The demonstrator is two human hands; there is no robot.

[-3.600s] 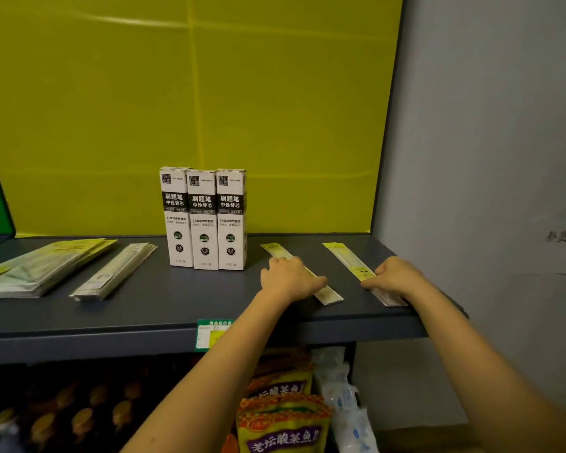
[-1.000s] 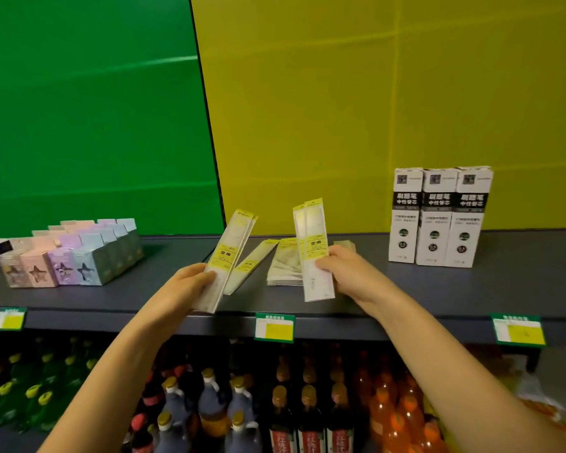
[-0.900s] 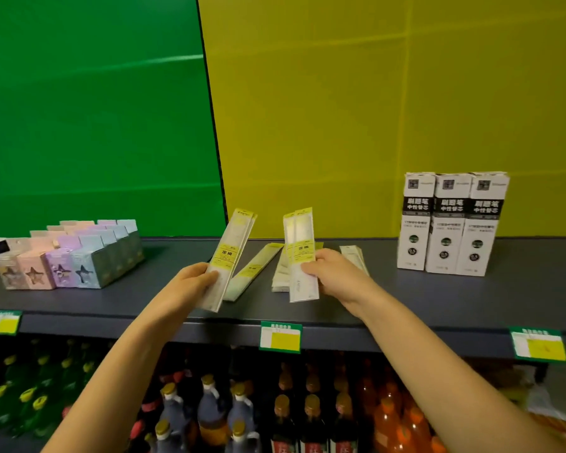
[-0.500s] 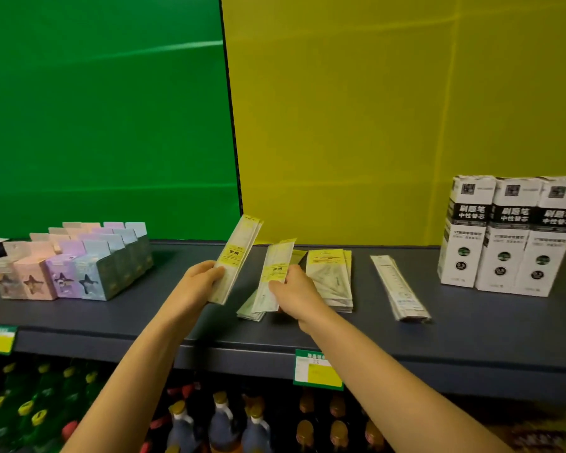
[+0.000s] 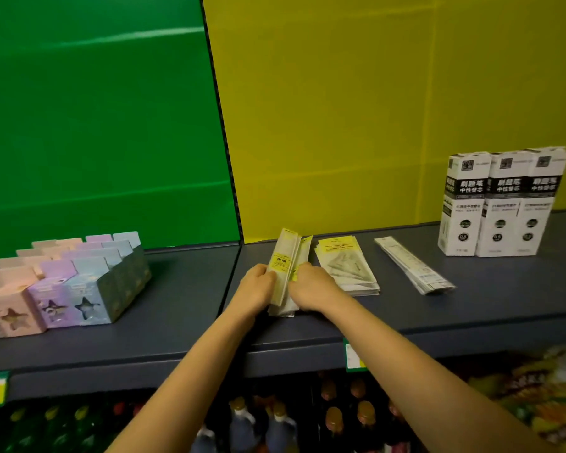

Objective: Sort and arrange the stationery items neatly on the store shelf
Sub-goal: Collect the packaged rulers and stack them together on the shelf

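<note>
Slim packs [image 5: 286, 273], clear with yellow labels: bundled lengthwise toward back wall on dark shelf [image 5: 177, 308], seemingly stood on edge, gripped between left hand [image 5: 257, 291] and right hand [image 5: 311, 287]. Wider packets [image 5: 343, 266]: flat stack just right of them. Narrow white packs [image 5: 412, 266]: angled stack further right. White-black boxes [image 5: 500, 204]: three, upright, touching side by side. Pastel star boxes [image 5: 62, 282]: rows at far left.
</note>
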